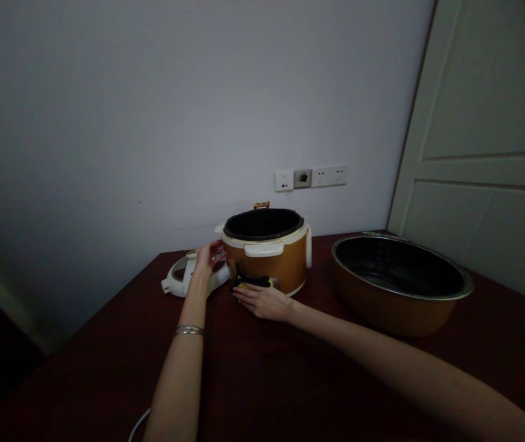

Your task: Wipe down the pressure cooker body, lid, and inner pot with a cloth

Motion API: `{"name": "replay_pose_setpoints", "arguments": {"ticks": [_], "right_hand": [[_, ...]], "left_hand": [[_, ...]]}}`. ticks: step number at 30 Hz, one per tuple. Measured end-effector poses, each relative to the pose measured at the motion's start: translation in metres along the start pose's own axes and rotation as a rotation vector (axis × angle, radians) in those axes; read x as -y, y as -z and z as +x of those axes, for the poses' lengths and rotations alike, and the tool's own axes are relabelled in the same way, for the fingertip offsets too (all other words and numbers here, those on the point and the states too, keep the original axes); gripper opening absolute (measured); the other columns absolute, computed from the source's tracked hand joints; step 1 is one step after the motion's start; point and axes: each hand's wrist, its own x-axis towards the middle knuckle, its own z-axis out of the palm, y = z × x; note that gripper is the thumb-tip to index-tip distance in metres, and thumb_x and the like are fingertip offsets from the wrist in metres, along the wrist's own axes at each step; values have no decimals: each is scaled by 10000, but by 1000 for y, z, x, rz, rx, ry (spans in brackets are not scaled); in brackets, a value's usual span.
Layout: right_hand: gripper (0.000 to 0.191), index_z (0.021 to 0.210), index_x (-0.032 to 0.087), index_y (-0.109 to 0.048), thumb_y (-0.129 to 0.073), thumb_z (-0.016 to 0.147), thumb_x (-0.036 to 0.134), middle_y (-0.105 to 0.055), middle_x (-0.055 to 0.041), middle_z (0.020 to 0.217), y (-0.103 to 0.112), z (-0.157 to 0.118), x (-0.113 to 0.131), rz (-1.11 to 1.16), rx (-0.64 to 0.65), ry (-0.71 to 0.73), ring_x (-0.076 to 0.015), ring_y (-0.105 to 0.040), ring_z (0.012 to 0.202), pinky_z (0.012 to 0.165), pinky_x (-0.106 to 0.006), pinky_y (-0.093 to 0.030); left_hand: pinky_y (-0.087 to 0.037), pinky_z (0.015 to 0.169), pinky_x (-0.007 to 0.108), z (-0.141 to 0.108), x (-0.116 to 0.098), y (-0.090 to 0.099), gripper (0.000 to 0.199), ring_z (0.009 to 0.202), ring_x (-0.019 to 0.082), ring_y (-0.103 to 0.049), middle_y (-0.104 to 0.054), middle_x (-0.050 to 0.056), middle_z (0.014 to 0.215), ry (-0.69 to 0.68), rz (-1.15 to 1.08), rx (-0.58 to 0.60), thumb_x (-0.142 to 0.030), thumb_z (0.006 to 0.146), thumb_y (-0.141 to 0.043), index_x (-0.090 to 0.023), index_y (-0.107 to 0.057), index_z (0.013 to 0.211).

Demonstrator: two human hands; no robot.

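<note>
An orange-brown cooker body point(294, 264) with a white rim and a dark, open inside stands near the wall. My left hand point(207, 256) is at its left side, fingers apart and touching or nearly touching the side. Low on the cooker's front, my right hand point(262, 301) presses a black and yellow cloth point(255, 282) against the surface, its fingers stretched along the cloth. Behind my left hand lies a white ring-shaped lid point(178, 285). To the right sits a large inner pot point(395, 310) with a dark inside and a metal rim.
The dark red table point(253, 380) meets a pale wall with sockets point(330, 176) behind the cooker. A white door point(487, 215) stands at the right. A white cable point(139, 425) shows near the bottom, beside the left forearm.
</note>
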Motion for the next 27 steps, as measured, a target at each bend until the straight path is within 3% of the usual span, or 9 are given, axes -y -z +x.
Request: {"name": "replay_pose_setpoints", "arguments": {"ticks": [9,15,20,27], "right_hand": [[413,1335,223,-456,-369,943,128,-367,18,1476,27,-70,-11,110,-15,-90,-141,-329,1343,1089,-341,-332],[484,1388,216,-387,-347,924,82,-352,27,1482,39,-96,-17,138,30,-173,-155,-317,1348,1130,-387,-250],[466,1376,214,-409,-350,928,101,-345,6,1485,46,-61,-21,204,-5,-212,-153,-278,1373,1128,-401,-260],[434,1309,25,-483,-377,893,85,-358,-168,1455,38,47,-23,140,-31,-422,-224,-278,1375,1079,-374,-343]], "left_hand": [[-520,613,260,4,3,5,196,640,132,-608,-672,59,731,-3,-9,14,-65,752,-474,-148,-635,678],[-527,607,254,-3,-1,0,159,642,140,-613,-669,56,673,10,1,-35,-58,720,-503,-146,-631,685],[-512,634,248,-2,1,-1,170,639,126,-602,-662,43,654,-31,15,-41,-52,716,-496,-140,-641,701],[-466,623,239,3,2,2,131,612,121,-589,-647,24,647,-12,20,-7,-72,682,-539,-156,-636,705]]}}
